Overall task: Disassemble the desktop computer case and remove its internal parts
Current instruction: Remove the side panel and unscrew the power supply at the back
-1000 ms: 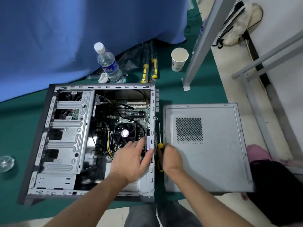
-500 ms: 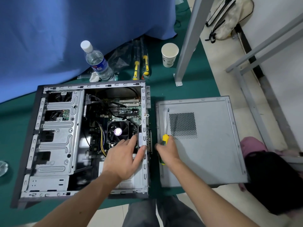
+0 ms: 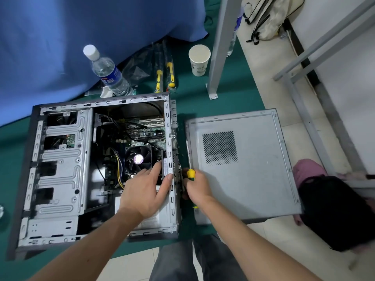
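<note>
The open computer case (image 3: 60, 175) lies on its side on green cloth, showing the motherboard and the CPU fan (image 3: 138, 159). My left hand (image 3: 146, 189) grips the case's rear wall (image 3: 170, 138), with its fingers inside beside the fan and its thumb over the rim. My right hand (image 3: 196, 187) is just outside that wall and holds a yellow-handled screwdriver (image 3: 190, 173). The shaft points away from me along the gap. The removed side panel (image 3: 253, 179) lies flat to the right.
Behind the case stand a water bottle (image 3: 107, 72), a paper cup (image 3: 199, 59) and two packaged yellow screwdrivers (image 3: 164, 76). A grey metal post (image 3: 218, 57) rises at the back right. A black and pink bag (image 3: 334, 209) lies right of the panel.
My right hand has brought the screwdriver from over the side panel back to the gap beside the case's rear wall. My left hand has stayed on the rear wall.
</note>
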